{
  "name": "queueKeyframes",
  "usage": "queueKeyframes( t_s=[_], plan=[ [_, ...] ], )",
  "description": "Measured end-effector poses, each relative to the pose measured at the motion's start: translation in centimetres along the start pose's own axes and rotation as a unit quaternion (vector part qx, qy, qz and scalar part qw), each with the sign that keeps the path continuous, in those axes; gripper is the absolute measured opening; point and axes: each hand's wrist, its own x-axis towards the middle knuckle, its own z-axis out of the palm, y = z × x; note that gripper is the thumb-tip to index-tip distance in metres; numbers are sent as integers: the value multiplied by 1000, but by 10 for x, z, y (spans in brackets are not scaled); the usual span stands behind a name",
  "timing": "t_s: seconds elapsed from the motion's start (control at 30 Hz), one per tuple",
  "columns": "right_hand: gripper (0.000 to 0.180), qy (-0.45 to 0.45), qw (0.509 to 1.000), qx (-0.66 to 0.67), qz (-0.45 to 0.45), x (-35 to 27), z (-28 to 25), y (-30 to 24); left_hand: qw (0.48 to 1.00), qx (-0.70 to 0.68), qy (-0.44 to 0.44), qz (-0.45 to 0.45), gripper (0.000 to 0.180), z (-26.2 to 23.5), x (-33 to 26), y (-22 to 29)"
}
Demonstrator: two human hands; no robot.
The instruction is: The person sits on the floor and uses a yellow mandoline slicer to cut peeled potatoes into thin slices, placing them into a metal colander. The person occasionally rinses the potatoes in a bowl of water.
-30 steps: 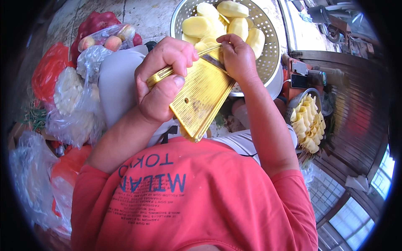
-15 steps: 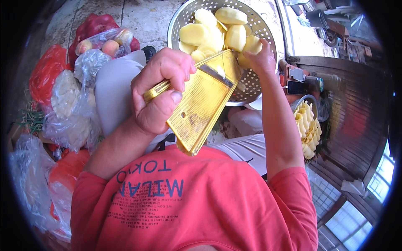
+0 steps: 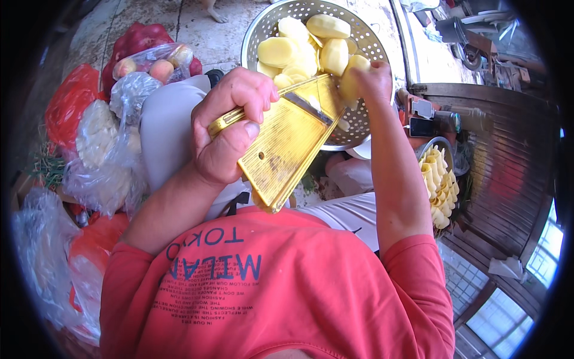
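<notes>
My left hand (image 3: 230, 128) is wrapped round the handle of a yellow mandoline slicer (image 3: 287, 149), which has a metal blade strip. The slicer slants over my lap, its far end reaching the near side of a perforated metal colander (image 3: 356, 128). Peeled potatoes (image 3: 333, 57) and flat potato slices (image 3: 278, 52) lie in the colander. At its right side, my right hand (image 3: 376, 82) is closed on a peeled potato (image 3: 351, 78), slightly blurred, just beyond the slicer's far right corner. The fingertips are partly hidden.
On the left are clear and red plastic bags (image 3: 73, 107), a bag of round fruit (image 3: 161, 70) and a red net sack (image 3: 134, 48). A bowl of curved yellow pieces (image 3: 439, 188) and a phone (image 3: 423, 127) are at right. An animal's paw (image 3: 218, 15) shows on the tiled floor.
My right hand has turned and shifted slightly with the potato, which now sits a little lower. The slicer has moved up slightly in view. An animal's paw has appeared at the top.
</notes>
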Motion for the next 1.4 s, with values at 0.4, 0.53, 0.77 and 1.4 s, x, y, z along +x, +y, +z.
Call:
queueKeyframes(
  t_s=[0.4,0.53,0.77,1.4],
  plan=[
    [99,6,995,-83,-48,-20,9,-6,1000,-15,2,-3,8,0,-4,-1],
    [93,-5,998,-51,-35,-22,5,-11,1000,-19,8,-7,8,1,-3,-1],
    [65,-237,877,416,28,-28,-20,17,999,-38,12,-1,10,1,-1,-4],
    [74,-203,919,221,-255,-95,-22,-11,998,-55,19,-4,11,3,-3,-5]
  ],
)
